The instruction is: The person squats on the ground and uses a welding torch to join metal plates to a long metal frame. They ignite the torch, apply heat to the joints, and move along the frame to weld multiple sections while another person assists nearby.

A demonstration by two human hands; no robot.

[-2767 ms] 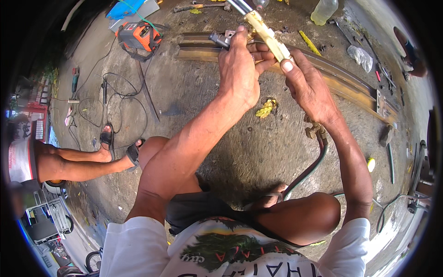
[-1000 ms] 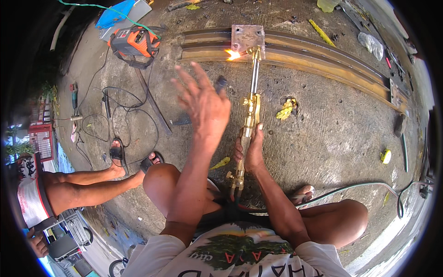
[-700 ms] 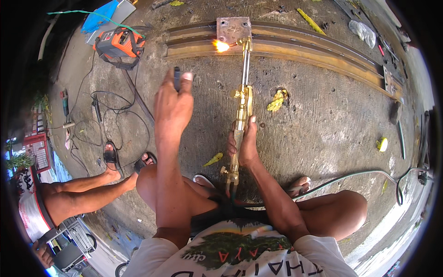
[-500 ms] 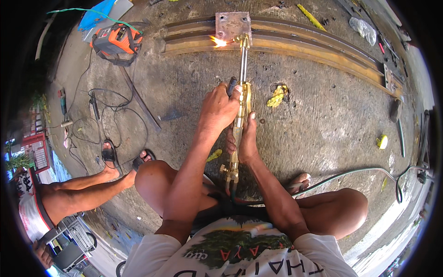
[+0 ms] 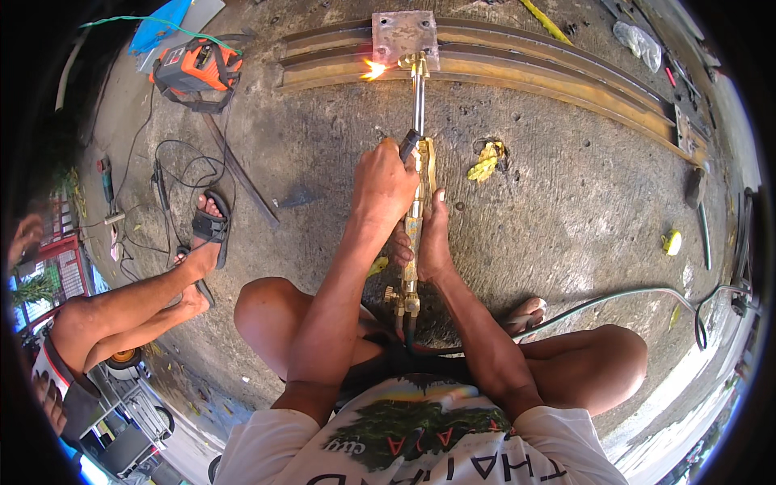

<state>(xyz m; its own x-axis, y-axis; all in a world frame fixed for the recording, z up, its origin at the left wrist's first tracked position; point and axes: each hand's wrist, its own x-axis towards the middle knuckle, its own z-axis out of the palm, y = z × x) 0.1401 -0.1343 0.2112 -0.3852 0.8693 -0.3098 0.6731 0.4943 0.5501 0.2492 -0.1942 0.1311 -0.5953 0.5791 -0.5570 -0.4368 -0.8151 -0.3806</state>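
Outdoors, squatting on concrete [image 5: 558, 210], cradling a brass torch [image 5: 415, 214] at the scene's centre, curling the fingers of the right hand [image 5: 434, 246] around its near end from the right. Meanwhile, folding the fingers of the left hand [image 5: 381, 182] tightly on a short dark cylinder [image 5: 410, 144], holding the thumb at the torch's left side. Pointing the torch at the far steel plate [image 5: 404, 36], lying across rusty beams [image 5: 558, 95], and showing a flame [image 5: 374, 69] just left of its head. Trailing a dark green hose [image 5: 638, 291] rightward, squatting near a yellow leaf [image 5: 486, 162] and, at left, a co-worker's sandalled foot [image 5: 212, 208].
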